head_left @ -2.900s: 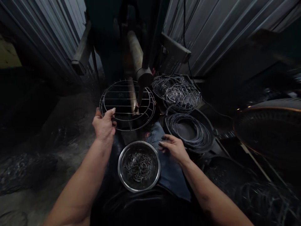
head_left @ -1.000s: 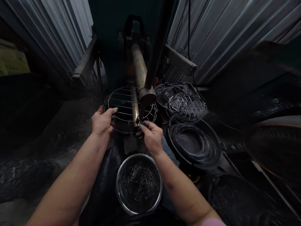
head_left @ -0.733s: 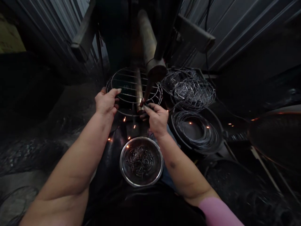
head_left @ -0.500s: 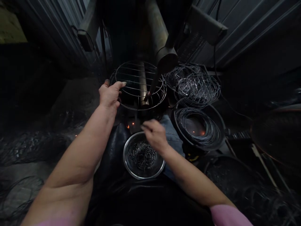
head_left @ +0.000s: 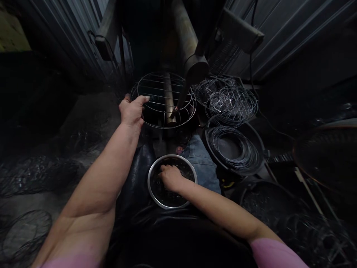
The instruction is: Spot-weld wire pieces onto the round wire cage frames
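Note:
My left hand [head_left: 132, 109] is closed on the left edge of a round wire rack [head_left: 158, 97], its thumb lying over the rim. The rack has parallel bars and sits between two metal electrodes; the slanted upper one [head_left: 182, 98] meets its near right side, and the lower bar [head_left: 169, 100] shows beneath. My right hand [head_left: 170, 178] reaches down into a steel bowl [head_left: 150, 186] on my lap. Small wire pieces [head_left: 164, 191] lie in the bowl around the fingers. The fingertips are hidden among them, so their hold cannot be made out.
To the right, a dark pan [head_left: 260, 149] holds a coil of wire [head_left: 245, 149]. Behind it is a pile of wire racks [head_left: 232, 102]. Thick machine arms [head_left: 192, 48] hang overhead. A cable [head_left: 273, 124] runs along the right. More wire lies at lower left.
My right hand has dropped from above the bowl's rim into the bowl. The orange sparks are gone. My left hand stays on the rack.

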Demonstrator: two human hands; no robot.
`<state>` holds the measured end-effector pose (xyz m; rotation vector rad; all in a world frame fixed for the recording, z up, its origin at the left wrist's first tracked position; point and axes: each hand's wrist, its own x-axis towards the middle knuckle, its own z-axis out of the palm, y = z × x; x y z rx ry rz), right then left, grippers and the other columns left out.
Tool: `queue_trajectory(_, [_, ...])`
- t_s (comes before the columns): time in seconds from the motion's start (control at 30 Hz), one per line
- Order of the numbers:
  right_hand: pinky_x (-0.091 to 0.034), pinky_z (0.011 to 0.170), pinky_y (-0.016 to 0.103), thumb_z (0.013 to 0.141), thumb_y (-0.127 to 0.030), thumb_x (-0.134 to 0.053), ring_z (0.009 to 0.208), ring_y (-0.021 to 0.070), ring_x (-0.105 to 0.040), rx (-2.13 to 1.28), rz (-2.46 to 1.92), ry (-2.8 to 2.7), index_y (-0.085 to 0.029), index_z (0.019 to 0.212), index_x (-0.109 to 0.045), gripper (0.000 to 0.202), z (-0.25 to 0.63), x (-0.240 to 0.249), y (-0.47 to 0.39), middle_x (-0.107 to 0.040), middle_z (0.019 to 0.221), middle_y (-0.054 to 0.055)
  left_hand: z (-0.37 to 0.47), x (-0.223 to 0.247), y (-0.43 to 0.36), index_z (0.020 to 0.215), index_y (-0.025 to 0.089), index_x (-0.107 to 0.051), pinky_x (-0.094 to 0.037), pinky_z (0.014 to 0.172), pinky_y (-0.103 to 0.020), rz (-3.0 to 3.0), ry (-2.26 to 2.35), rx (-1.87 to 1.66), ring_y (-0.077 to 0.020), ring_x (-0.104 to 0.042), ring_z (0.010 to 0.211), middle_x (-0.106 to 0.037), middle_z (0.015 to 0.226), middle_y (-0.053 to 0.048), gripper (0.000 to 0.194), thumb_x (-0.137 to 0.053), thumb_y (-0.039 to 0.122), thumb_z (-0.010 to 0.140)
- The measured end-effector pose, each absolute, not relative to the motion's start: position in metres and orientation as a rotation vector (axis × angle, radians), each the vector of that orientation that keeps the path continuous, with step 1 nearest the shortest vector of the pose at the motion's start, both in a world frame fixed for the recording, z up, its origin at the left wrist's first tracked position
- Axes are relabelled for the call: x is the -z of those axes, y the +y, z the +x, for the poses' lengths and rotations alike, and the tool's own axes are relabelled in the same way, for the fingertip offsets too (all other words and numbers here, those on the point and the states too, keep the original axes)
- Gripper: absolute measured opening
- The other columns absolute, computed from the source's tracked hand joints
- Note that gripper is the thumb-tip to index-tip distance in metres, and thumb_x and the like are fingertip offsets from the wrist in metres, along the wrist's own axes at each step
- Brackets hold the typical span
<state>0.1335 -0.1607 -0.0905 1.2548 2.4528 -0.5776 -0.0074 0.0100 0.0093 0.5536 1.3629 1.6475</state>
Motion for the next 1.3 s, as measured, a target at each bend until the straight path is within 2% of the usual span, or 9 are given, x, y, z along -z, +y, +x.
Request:
queue_trajectory(0.3, [-0.049,0.072,0.03,0.081,-0.013,-0.053,0.09,0.0246,-0.067,0.626,1.386,2.365,-0.015,0.095,-0.073,0.025,0.152,0.06,-0.16,-0.069,0.101,0.014,-0.007,-0.012,0.008,0.087,0.019,-0.053,-0.023,0.04,-0.02,0.56,1.371,-1.606,-0.0096,-0.045,0.049,-0.049,0.063,0.002,0.041,-0.07,0.017,0.05])
queue_trajectory(0.5, [-0.047,0.08,0.025,0.084,-0.013,-0.05,0.093,0.0186,-0.067,0.85,1.975,2.295,-0.019,0.098,-0.072,0.026,0.23,0.031,-0.155,-0.074,0.097,0.006,-0.011,-0.01,-0.005,0.08,0.02,-0.051,-0.027,0.04,-0.019,0.55,1.379,-1.631,-0.0093,-0.047,0.05,-0.053,0.066,0.001,0.036,-0.071,0.019,0.05])
queue_trajectory(0.6, [-0.047,0.081,0.026,0.082,-0.009,-0.048,0.094,0.0192,-0.066,0.598,2.184,2.168,-0.018,0.108,-0.07,0.034,0.264,0.031,-0.165,-0.073,0.102,0.008,-0.01,-0.006,-0.008,0.077,0.021,-0.049,-0.029,0.039,-0.02,0.517,1.386,-1.653,-0.0099,-0.048,0.051,-0.054,0.067,0.001,0.036,-0.072,0.018,0.05])
queue_trajectory(0.7, [-0.046,0.071,0.027,0.082,-0.007,-0.044,0.084,0.0205,-0.067,0.387,2.102,2.023,-0.018,0.102,-0.072,0.036,0.275,0.032,-0.175,-0.071,0.095,0.01,-0.004,-0.004,-0.008,0.075,0.022,-0.046,-0.029,0.038,-0.02,0.488,1.387,-1.686,-0.011,-0.049,0.051,-0.052,0.065,0.002,0.037,-0.073,0.018,0.05])
queue_trajectory(0.83, [-0.046,0.071,0.026,0.079,-0.008,-0.048,0.083,0.0195,-0.066,0.496,2.094,2.184,-0.018,0.088,-0.076,0.031,0.268,0.017,-0.163,-0.071,0.087,0.009,0.005,-0.008,-0.013,0.079,0.021,-0.048,-0.03,0.039,-0.02,0.478,1.391,-1.69,-0.0111,-0.05,0.053,-0.053,0.067,0.003,0.039,-0.073,0.02,0.049])
queue_trajectory(0.93, [-0.047,0.076,0.024,0.076,-0.007,-0.052,0.082,0.017,-0.066,0.813,2.096,2.5,-0.02,0.087,-0.076,0.029,0.248,-0.006,-0.136,-0.072,0.084,0.004,0.011,-0.012,-0.02,0.08,0.02,-0.048,-0.029,0.04,-0.02,0.477,1.386,-1.694,-0.0098,-0.049,0.052,-0.053,0.068,0.004,0.041,-0.074,0.022,0.048])
queue_trajectory(1.0, [-0.047,0.075,0.023,0.078,-0.009,-0.053,0.081,0.0159,-0.066,0.925,2.095,2.709,-0.022,0.089,-0.076,0.028,0.227,-0.02,-0.116,-0.073,0.085,0.002,0.013,-0.012,-0.024,0.08,0.02,-0.048,-0.029,0.04,-0.02,0.507,1.362,-1.705,-0.0088,-0.049,0.051,-0.053,0.069,0.004,0.041,-0.075,0.023,0.049])
queue_trajectory(1.17, [-0.046,0.073,0.026,0.085,-0.016,-0.053,0.075,0.0179,-0.064,0.604,2.271,2.798,-0.017,0.081,-0.074,0.021,0.17,-0.031,-0.08,-0.071,0.078,0.007,0.014,-0.006,-0.031,0.079,0.02,-0.046,-0.029,0.04,-0.019,0.575,1.344,-1.726,-0.0081,-0.047,0.05,-0.051,0.067,0.006,0.041,-0.077,0.026,0.051])
queue_trajectory(1.3, [-0.048,0.077,0.028,0.082,-0.013,-0.053,0.08,0.0192,-0.066,0.721,2.567,2.83,-0.017,0.085,-0.074,0.021,0.152,-0.01,-0.072,-0.073,0.083,0.008,0.012,-0.004,-0.029,0.081,0.019,-0.05,-0.03,0.039,-0.019,0.632,1.346,-1.741,-0.0083,-0.048,0.052,-0.052,0.07,0.004,0.038,-0.076,0.028,0.055])
